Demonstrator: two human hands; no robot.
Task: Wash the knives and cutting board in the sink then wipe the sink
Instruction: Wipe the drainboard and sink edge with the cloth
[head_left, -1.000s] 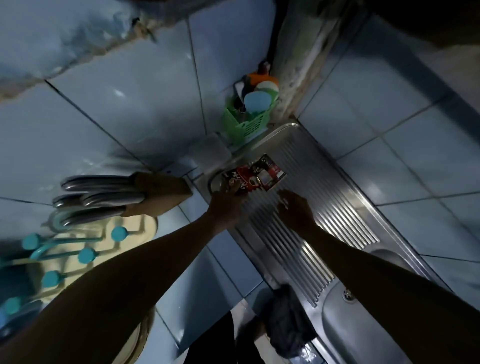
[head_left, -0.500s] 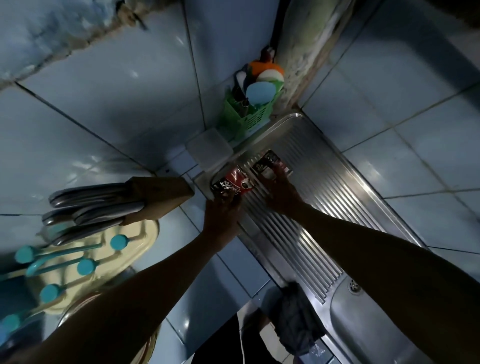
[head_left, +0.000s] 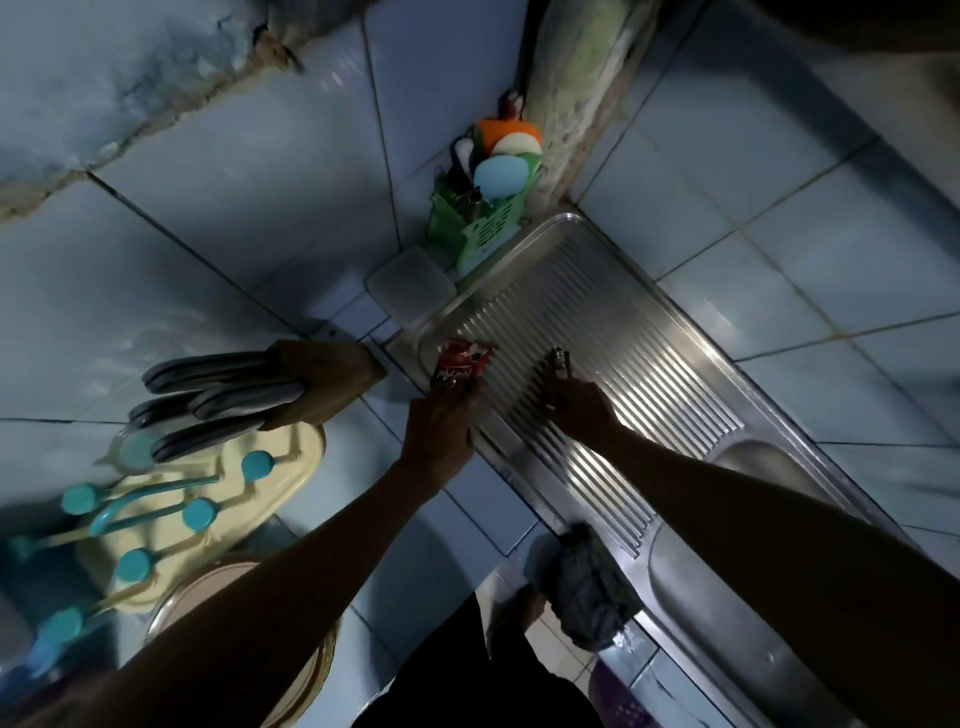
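A steel sink (head_left: 779, 644) with a ribbed drainboard (head_left: 623, 364) runs diagonally on the right. My left hand (head_left: 439, 431) pinches a red sachet (head_left: 460, 361) at the drainboard's near-left corner. My right hand (head_left: 579, 408) holds a small dark sachet (head_left: 560, 361) over the ribs. A wooden knife block (head_left: 317, 384) with several grey-handled knives (head_left: 218, 395) lies on the tiled counter at the left. No cutting board is plainly seen.
A green caddy (head_left: 480, 228) with sponges stands in the far corner beside a clear lidded box (head_left: 410, 286). A dark cloth (head_left: 589, 592) lies on the sink's near edge. A cream rack with teal pegs (head_left: 171, 514) sits left, above a round tray (head_left: 306, 670).
The joined sachets have come apart: my left hand now has the red one, my right hand the small dark one, and the hands have moved apart.
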